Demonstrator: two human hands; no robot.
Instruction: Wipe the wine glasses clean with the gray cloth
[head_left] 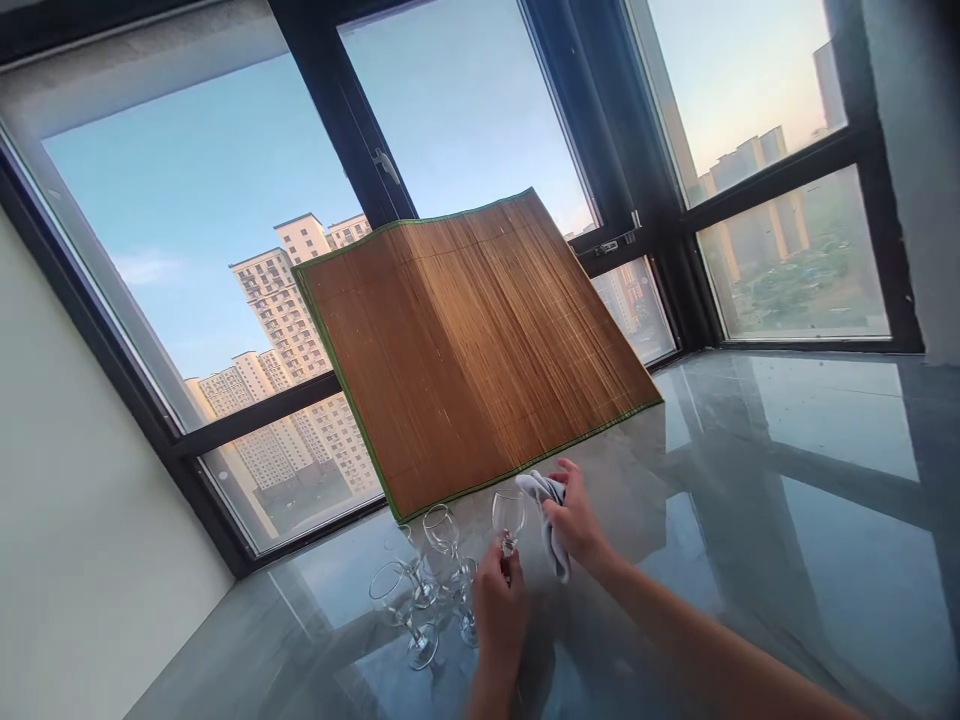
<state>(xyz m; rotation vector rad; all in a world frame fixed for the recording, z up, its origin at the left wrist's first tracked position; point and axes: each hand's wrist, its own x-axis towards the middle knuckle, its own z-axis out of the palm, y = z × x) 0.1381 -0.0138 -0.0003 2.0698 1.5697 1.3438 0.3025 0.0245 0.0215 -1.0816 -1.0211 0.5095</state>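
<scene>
My left hand (499, 605) grips the stem of a clear wine glass (509, 512) and holds it upright above a glossy grey counter (787, 520). Just to its right, my right hand (576, 520) is closed on a small white cloth (551, 525) that hangs down beside the glass bowl. The cloth is close to the glass; whether it touches the rim I cannot tell. Left of my left hand stand several more empty wine glasses (420, 590) in a tight cluster on the counter.
A brown bamboo mat with green edging (472, 350) leans against the dark window frame (352, 130) behind the glasses. A white wall (82, 540) closes the left side. Large corner windows show high-rise buildings outside.
</scene>
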